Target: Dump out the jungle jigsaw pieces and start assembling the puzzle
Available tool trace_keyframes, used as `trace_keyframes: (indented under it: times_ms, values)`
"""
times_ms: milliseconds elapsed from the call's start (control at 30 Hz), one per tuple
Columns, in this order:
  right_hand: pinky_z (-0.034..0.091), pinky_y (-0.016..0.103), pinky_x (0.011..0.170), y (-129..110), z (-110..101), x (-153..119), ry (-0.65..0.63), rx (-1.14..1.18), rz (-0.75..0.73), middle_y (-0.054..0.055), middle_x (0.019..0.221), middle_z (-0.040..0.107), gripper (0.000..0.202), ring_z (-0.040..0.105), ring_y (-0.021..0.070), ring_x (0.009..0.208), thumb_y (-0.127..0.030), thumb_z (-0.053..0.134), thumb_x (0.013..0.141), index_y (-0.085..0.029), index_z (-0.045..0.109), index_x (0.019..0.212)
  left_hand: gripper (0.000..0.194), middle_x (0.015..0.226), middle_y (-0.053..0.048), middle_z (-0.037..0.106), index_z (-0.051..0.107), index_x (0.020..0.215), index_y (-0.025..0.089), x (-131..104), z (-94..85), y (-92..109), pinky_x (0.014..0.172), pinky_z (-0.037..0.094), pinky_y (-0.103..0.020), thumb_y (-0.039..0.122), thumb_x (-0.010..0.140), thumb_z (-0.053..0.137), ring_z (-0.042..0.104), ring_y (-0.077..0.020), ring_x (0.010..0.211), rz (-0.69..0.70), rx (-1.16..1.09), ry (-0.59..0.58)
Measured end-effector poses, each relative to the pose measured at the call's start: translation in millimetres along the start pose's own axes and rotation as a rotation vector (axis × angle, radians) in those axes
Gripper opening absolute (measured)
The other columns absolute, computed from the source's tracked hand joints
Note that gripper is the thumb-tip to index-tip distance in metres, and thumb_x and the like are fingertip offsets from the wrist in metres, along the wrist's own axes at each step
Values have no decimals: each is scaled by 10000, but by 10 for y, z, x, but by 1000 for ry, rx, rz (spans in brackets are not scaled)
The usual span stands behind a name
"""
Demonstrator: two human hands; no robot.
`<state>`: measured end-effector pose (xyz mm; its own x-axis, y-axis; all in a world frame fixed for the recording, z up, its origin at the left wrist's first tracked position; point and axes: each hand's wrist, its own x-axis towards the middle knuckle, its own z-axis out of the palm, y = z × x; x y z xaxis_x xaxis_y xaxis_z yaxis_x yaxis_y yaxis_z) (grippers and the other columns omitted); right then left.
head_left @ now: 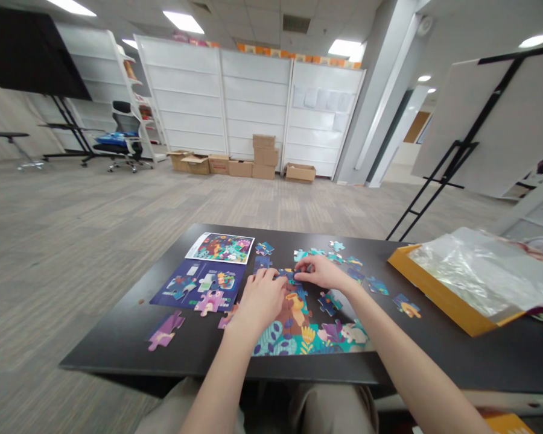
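Note:
A partly joined jigsaw puzzle (296, 313) lies on the dark table in front of me, showing a brown animal, leaves and a white rabbit. My left hand (266, 292) rests over its left side, palm down with fingers extended. At the puzzle's upper edge, the fingers of my right hand (319, 271) pinch a dark blue puzzle piece, partly hidden by the fingertips. Beside the right wrist is a loose dark blue piece (329, 302). Teal pieces (317, 252) are scattered beyond that hand, and a purple piece (166, 331) lies at the far left.
A picture sheet (225, 248) and a dark blue sheet (167, 295) with pieces on it lie on the table's left. An open yellow box (457, 301) with clear plastic stands at right. Cardboard boxes (265, 158) line the far shelves.

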<state>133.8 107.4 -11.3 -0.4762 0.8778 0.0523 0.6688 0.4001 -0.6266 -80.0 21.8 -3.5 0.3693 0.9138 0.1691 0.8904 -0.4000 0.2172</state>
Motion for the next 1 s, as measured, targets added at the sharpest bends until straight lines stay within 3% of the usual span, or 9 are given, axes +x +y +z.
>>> trace_keyframes:
  times_ms: [333, 500, 633, 767, 867, 1000]
  values:
    - [457, 275, 716, -54, 29, 1, 60, -176, -54, 52, 908, 729, 244, 624, 169, 776, -262, 822, 787, -191, 774, 1015, 257, 1238, -105, 692, 706, 1148, 204, 61, -4, 50, 969, 487, -453, 219, 991, 503, 594, -304, 1187, 24, 30, -18]
    - [473, 281, 714, -90, -261, -251, 242, -217, -50, 64, 988, 749, 237, 625, 159, 739, -292, 710, 882, -193, 744, 1096, 296, 1346, -85, 660, 657, 1244, 207, 68, 47, 63, 1022, 481, -445, 222, 1009, 478, 592, -277, 1217, 74, 19, 8]
    - [478, 284, 695, 167, -748, -741, 259, -359, 113, 57, 965, 776, 236, 665, 187, 744, -336, 628, 917, -217, 755, 1077, 273, 1341, -69, 675, 687, 1198, 217, 56, 70, 72, 1043, 476, -458, 240, 1014, 486, 579, -284, 1243, 91, 26, -19]
    - [486, 293, 714, 604, -1175, -1321, 159, -588, 436, 87, 952, 781, 232, 713, 242, 833, -319, 697, 833, -196, 770, 1015, 292, 1356, -72, 671, 683, 1229, 205, 48, 63, 70, 1072, 463, -456, 238, 1014, 487, 570, -282, 1263, 91, 7, -28]
    - [478, 305, 684, 800, -1275, -1641, 53, -669, 618, 107, 908, 774, 234, 720, 269, 834, -381, 742, 788, -187, 768, 917, 298, 1361, -74, 670, 685, 1233, 213, 54, 58, 67, 1074, 461, -459, 245, 1013, 487, 568, -285, 1272, 80, -6, -36]
    - [469, 295, 664, 809, -1171, -1803, 32, -679, 669, 102, 926, 771, 207, 726, 266, 854, -380, 743, 773, -204, 762, 880, 300, 1337, -76, 680, 696, 1209, 211, 61, 55, 58, 1066, 466, -455, 242, 1015, 469, 576, -285, 1262, 88, -21, -43]
